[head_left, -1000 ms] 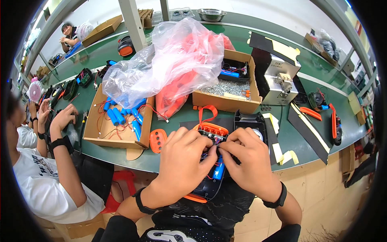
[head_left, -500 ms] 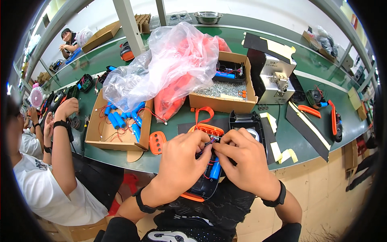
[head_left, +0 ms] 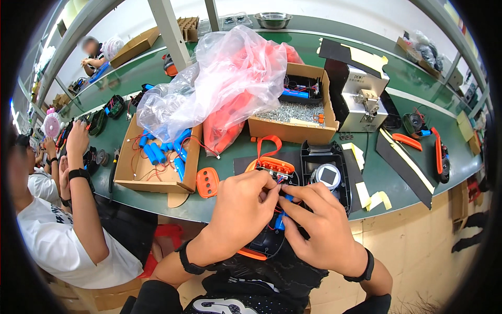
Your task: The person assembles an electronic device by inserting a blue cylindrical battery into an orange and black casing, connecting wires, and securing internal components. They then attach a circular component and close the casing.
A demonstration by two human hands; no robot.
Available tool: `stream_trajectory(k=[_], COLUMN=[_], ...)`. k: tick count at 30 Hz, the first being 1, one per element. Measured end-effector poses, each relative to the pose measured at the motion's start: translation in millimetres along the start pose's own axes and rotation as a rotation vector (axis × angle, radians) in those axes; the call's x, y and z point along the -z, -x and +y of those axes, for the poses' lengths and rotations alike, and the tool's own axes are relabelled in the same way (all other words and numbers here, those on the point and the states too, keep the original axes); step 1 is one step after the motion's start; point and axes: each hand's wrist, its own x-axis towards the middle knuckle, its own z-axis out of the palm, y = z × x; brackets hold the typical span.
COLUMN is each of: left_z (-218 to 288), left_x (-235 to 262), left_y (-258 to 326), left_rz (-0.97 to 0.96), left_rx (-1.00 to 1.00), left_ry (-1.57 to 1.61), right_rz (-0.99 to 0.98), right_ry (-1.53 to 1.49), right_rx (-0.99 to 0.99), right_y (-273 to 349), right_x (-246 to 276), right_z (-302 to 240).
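Observation:
A black plastic housing half with orange trim (head_left: 254, 254) sits tilted at the table's front edge over my lap. Inside it lies a blue cylindrical battery (head_left: 280, 222) among red and dark wires. My left hand (head_left: 243, 204) is closed in a pinch on thin wires (head_left: 280, 179) beside an orange panel (head_left: 277, 164) with a strap loop. My right hand (head_left: 327, 225) has its fingers apart, fingertips close to the wires and thumb by the battery; whether it presses on either is hard to see. Beyond it lies another black housing half (head_left: 342, 196) with a round speaker (head_left: 327, 177).
Left stands a cardboard box (head_left: 151, 183) of blue batteries, with an orange plate (head_left: 207, 182) beside it. Behind are a plastic bag (head_left: 219, 78) of red parts, a box of screws (head_left: 293, 131) and a metal machine (head_left: 361, 99). A co-worker (head_left: 63, 225) sits close on my left.
My right hand has moved slightly down and away from the left, its fingers spreading from a pinch. The speaker and battery show more. My left hand keeps its pinch.

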Motion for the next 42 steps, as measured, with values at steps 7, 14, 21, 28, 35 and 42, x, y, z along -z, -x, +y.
stream_trajectory(k=[7, 14, 21, 28, 35, 42], left_z=[3, 5, 5, -1, -7, -7], left_x=[4, 1, 4, 4, -26, -11], left_y=[2, 0, -12, -11, -6, -1], left_rz=[-0.026, -0.016, -0.077, -0.056, -0.102, -0.217], left_rx=[-0.031, -0.045, 0.088, 0.117, -0.071, -0.116], left_ry=[-0.036, -0.081, 0.053, -0.088, -0.153, -0.212], right_rz=[-0.02, -0.012, 0.021, 0.002, -0.043, -0.048], right_ry=[0.027, 0.019, -0.019, -0.009, 0.063, 0.072], right_rx=[0.012, 0.013, -0.02, 0.037, -0.02, 0.018], right_y=[6, 9, 9, 4, 17, 13], right_x=[0, -1, -4, -9, 3, -1], right_z=[1, 1, 3, 0, -9, -13])
